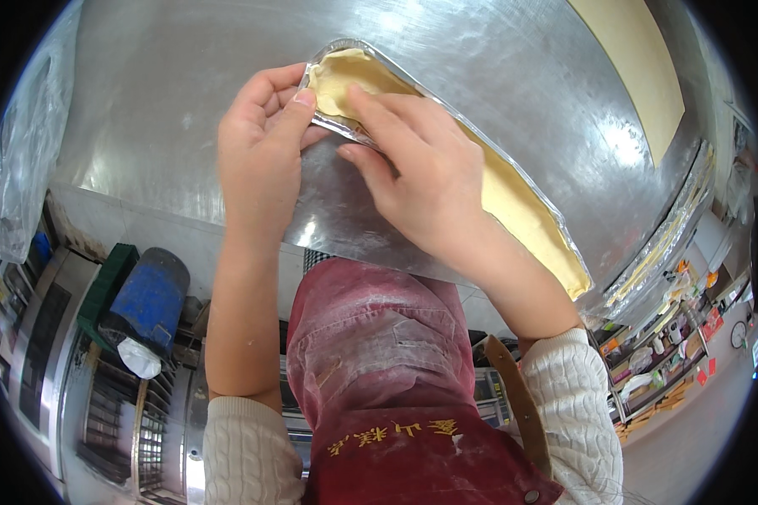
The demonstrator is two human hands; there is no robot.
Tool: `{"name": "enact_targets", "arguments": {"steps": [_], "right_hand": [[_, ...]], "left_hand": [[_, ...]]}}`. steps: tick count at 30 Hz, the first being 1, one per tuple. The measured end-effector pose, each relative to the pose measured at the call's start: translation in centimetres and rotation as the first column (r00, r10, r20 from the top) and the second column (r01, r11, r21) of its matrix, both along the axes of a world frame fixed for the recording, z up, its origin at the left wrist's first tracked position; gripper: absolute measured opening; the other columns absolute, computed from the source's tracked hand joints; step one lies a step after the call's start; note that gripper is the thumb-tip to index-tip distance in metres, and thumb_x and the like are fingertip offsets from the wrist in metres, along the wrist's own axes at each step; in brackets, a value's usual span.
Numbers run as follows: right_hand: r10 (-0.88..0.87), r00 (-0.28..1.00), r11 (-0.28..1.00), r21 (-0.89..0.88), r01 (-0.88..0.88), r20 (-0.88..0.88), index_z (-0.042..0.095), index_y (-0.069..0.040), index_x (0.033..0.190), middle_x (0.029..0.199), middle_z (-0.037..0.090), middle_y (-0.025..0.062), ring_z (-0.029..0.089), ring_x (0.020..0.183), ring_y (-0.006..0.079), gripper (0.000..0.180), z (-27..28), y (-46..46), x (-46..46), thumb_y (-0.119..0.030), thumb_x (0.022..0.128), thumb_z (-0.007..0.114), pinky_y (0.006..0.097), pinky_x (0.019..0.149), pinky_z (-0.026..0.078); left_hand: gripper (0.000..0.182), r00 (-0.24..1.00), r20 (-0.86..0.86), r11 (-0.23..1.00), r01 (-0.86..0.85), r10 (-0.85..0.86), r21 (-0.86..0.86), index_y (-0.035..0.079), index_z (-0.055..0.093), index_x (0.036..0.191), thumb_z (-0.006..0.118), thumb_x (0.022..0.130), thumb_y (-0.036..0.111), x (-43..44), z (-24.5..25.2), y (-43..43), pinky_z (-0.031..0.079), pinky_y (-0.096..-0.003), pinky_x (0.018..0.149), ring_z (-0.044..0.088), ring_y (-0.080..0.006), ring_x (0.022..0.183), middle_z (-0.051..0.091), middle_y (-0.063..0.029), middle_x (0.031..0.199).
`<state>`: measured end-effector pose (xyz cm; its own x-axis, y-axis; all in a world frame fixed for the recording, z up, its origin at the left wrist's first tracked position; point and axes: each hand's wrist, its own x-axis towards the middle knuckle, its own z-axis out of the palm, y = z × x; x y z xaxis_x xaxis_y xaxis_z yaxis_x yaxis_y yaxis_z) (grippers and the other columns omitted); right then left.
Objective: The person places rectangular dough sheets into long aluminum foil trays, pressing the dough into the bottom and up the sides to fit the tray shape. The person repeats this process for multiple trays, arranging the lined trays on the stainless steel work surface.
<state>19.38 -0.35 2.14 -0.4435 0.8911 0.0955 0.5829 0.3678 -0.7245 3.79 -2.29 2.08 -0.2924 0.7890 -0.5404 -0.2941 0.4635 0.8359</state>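
A long, narrow foil tray (pixel 561 222) lies slantwise on the steel worktop, its far left end nearest my left hand. Pale yellow dough (pixel 524 211) lines the inside, with an uneven, ruffled edge at that end. My left hand (pixel 262 129) grips the end of the tray, thumb on the rim and fingers around the outer wall. Inside, my right hand (pixel 420 151) rests its fingertips on the dough. Its thumb is apart from the fingers, outside the near wall. Both the hand and wrist hide the middle of the tray.
On the steel worktop (pixel 164 113), a flat pale yellow sheet (pixel 644 82) lies at the far right. Clear plastic (pixel 28 151) hangs at the left edge; a plastic-wrapped bundle (pixel 663 233) lies right. Below are a blue drum (pixel 151 297) and a green crate (pixel 107 290). My dusty red apron (pixel 379 379) touches the front edge.
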Motion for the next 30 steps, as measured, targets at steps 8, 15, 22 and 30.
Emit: {"name": "enact_targets", "arguments": {"steps": [8,15,22,30], "right_hand": [[0.028,0.999,0.999,0.036,-0.030,0.035,0.074,-0.010,0.112,0.091,0.068,0.0060,0.063,0.079,0.0246,0.041,-0.7,-0.5,0.8,0.001,0.073,0.077,0.0363,0.065,0.052],[0.092,0.995,0.989,0.122,-0.088,-0.028,0.073,-0.006,0.112,0.090,0.068,0.0077,0.062,0.080,0.0266,0.043,-1.5,-0.6,1.1,0.005,0.070,0.076,0.0369,0.069,0.051],[0.139,0.988,0.979,0.161,-0.127,-0.067,0.068,-0.001,0.111,0.089,0.063,0.0081,0.061,0.082,0.0276,0.040,-1.7,-0.2,1.1,-0.001,0.071,0.073,0.0383,0.066,0.052],[0.129,0.982,0.951,0.297,-0.083,-0.139,0.072,-0.005,0.107,0.086,0.067,0.0063,0.062,0.077,0.0253,0.035,-0.8,2.2,0.8,-0.001,0.072,0.078,0.0355,0.067,0.051]], "left_hand": [[0.030,0.999,-0.045,1.000,-0.005,0.005,-0.001,-0.009,0.058,0.119,0.065,0.093,0.001,0.8,-0.1,0.4,0.052,-0.0206,0.072,0.064,-0.0080,0.084,0.068,-0.0088,0.099],[0.030,1.000,0.009,0.999,-0.030,0.030,0.019,-0.011,0.058,0.119,0.063,0.092,0.000,0.7,-0.5,0.2,0.050,-0.0196,0.069,0.062,-0.0070,0.080,0.068,-0.0085,0.098],[0.023,0.851,-0.520,0.997,0.076,-0.077,-0.023,-0.003,0.067,0.107,0.064,0.085,0.005,1.6,-0.6,0.7,0.046,-0.0250,0.055,0.057,-0.0062,0.058,0.067,-0.0036,0.070],[0.017,0.812,-0.583,0.989,0.111,-0.033,0.099,-0.002,0.069,0.101,0.064,0.088,0.007,1.5,-1.5,0.5,0.046,-0.0266,0.053,0.056,-0.0088,0.056,0.067,-0.0075,0.069]]}}
